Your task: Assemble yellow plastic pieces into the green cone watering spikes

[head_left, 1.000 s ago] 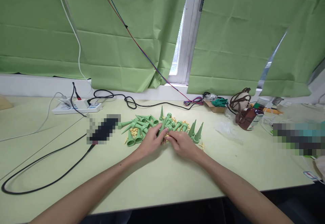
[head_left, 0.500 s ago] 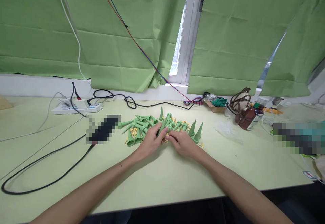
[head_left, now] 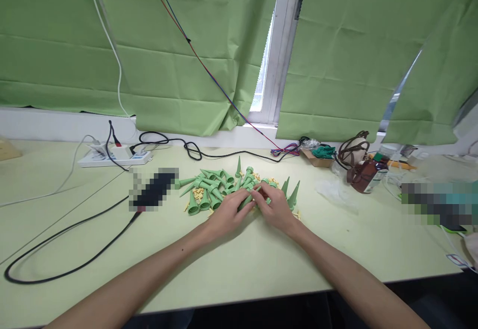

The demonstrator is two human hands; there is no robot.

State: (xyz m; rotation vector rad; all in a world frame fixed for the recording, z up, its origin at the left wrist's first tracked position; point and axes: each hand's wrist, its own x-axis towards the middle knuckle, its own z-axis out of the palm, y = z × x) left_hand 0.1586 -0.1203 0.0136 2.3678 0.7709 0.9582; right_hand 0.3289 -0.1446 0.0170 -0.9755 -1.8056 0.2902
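Note:
My left hand (head_left: pixel 228 210) is closed around a green plastic watering spike (head_left: pixel 245 201), which lies tilted with its tapered end toward upper right. The fingers of my right hand (head_left: pixel 277 208) are pinched at that end; whether a small part is between them is hidden. Behind and left of my hands spreads a pile of similar green spikes (head_left: pixel 214 189), hollow and cone-shaped, some with caps. Small yellow plastic pieces (head_left: pixel 198 195) are scattered among them. Just right of my right hand, a green cone (head_left: pixel 294 194) stands point up.
A black cable runs from a blurred dark device (head_left: pixel 155 189) on the left. A white power strip (head_left: pixel 140 159) lies along the wall. At right are a clear plastic bag (head_left: pixel 336 193), a brown bottle (head_left: pixel 368 174) and a small cardboard box (head_left: pixel 317 159).
The held spike has tipped from nearly upright to a lower slant. My right hand has moved up from beside the left thumb to the spike's tapered end.

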